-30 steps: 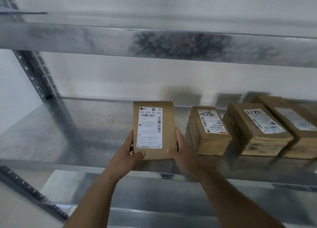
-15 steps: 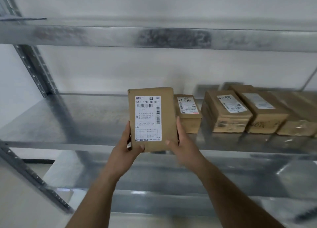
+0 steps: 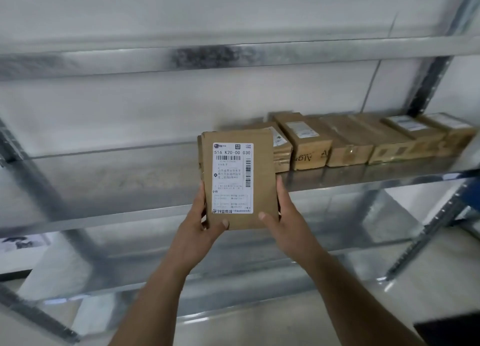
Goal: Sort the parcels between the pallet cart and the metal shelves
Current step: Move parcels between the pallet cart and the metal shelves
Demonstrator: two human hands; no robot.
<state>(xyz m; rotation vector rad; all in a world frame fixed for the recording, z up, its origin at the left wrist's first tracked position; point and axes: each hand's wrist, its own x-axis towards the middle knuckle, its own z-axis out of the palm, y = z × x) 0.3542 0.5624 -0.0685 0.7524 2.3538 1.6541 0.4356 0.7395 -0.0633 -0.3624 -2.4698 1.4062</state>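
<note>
A flat brown parcel point(image 3: 262, 169) with a white shipping label is held upright in front of the middle metal shelf point(image 3: 104, 174). My left hand point(image 3: 200, 228) grips its lower left edge, thumb on the front. My right hand point(image 3: 285, 223) grips its lower right edge. Behind it on the shelf, a row of several brown parcels point(image 3: 348, 143) runs to the right, labels up. The nearest one is partly hidden by the held parcel.
An upper shelf beam point(image 3: 233, 57) crosses above. A lower shelf point(image 3: 233, 244) lies under the hands. Perforated uprights stand at the left point(image 3: 39, 189) and right point(image 3: 431, 85). A blue rack post point(image 3: 465, 197) is at the far right. The wall is white.
The view has swung left and pulled back, so the row of parcels now sits farther right. The held parcel has come off the shelf toward me, still in both hands.
</note>
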